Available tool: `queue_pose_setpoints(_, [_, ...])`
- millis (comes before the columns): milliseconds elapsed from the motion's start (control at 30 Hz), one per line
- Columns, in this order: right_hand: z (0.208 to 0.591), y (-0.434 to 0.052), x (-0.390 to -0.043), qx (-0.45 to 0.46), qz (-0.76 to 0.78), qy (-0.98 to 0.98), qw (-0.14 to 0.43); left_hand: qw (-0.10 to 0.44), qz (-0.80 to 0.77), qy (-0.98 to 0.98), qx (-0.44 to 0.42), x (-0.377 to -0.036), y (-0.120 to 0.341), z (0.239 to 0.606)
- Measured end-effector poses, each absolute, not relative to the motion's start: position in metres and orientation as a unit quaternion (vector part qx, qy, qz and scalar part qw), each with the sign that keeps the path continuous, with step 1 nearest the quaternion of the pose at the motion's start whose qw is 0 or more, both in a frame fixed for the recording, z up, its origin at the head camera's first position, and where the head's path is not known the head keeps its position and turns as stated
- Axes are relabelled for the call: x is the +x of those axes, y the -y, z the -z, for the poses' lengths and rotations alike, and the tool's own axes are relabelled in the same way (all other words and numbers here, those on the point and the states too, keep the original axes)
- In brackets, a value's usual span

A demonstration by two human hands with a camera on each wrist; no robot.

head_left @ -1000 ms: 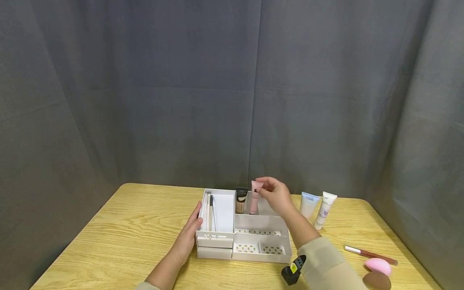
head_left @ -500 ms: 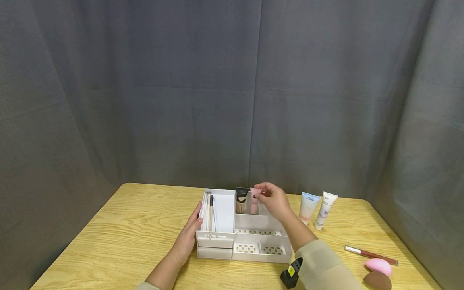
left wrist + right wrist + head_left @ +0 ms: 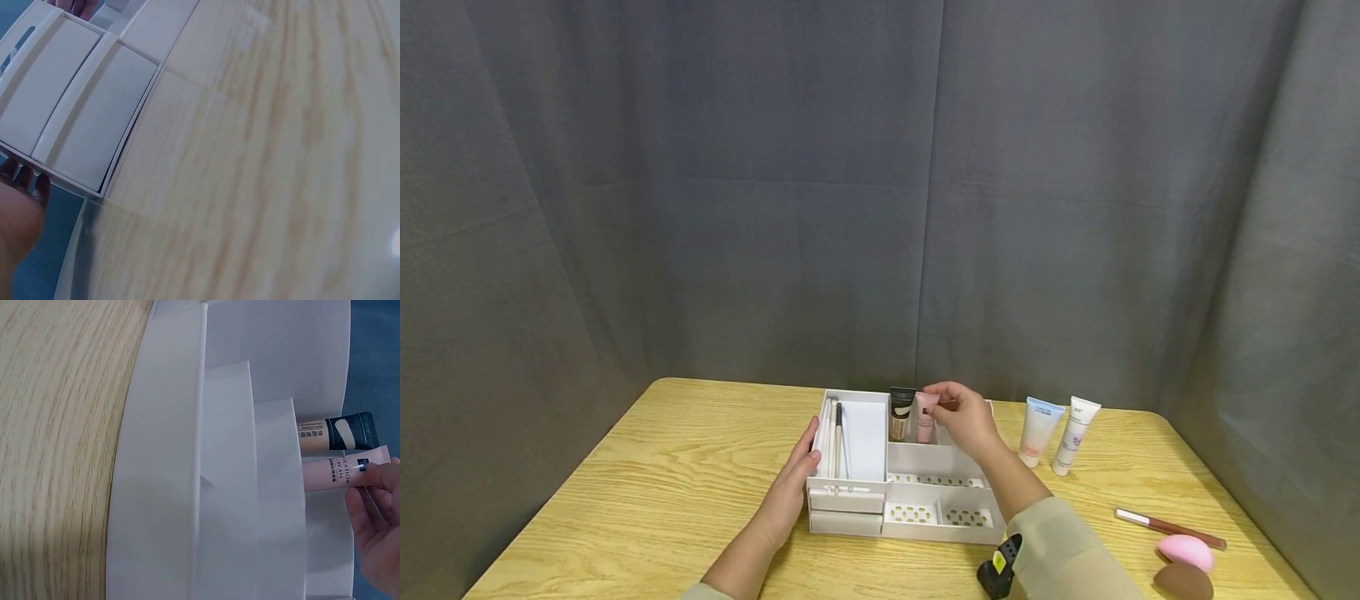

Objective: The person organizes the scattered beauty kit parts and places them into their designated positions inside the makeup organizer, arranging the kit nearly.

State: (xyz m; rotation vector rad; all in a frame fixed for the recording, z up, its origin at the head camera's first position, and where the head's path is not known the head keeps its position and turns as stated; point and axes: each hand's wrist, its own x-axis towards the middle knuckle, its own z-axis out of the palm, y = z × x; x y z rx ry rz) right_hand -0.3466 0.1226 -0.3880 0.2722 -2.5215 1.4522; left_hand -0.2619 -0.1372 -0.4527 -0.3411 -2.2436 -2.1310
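Note:
A white desk organizer (image 3: 925, 457) with stepped compartments and two small drawers stands on the table. My left hand (image 3: 782, 497) rests along its left side, thumb at the upper edge, fingers mostly straight. In the left wrist view, fingertips (image 3: 25, 177) touch the side beside the drawers. With thumb and fingers, my right hand (image 3: 966, 421) pinches the top end of a pink cream tube (image 3: 925, 423), which stands cap down inside the back compartment. Beside it on the left is a foundation tube (image 3: 319, 435) with a black end. Organizer walls hide the lower ends of both tubes.
Slim makeup brushes (image 3: 837, 442) lie in the organizer's left tray. Right of it stand a blue-white tube (image 3: 1039, 429) and a white tube (image 3: 1075, 437). Nearer the right edge lie a red-brown lip gloss tube (image 3: 1172, 527), a pink sponge (image 3: 1186, 552) and a brown sponge (image 3: 1183, 581).
My right hand has lowered the pink cream tube into the back compartment and brought it upright next to the foundation tube. The left hand has stayed in place on the organizer.

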Motion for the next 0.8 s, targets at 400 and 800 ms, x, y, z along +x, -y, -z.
queue_pose_setpoints(400, [0.3856,-0.1220,-0.3450,0.093,-0.485,0.864,0.095,0.015,0.681,0.723,-0.111,-0.2616,0.1373,0.4529])
queue_pose_setpoints(800, [0.3853,-0.1234,-0.3448,0.098,-0.487,0.862,0.099,0.017,0.680,0.725,-0.110,-0.2607,0.1371,0.4519])
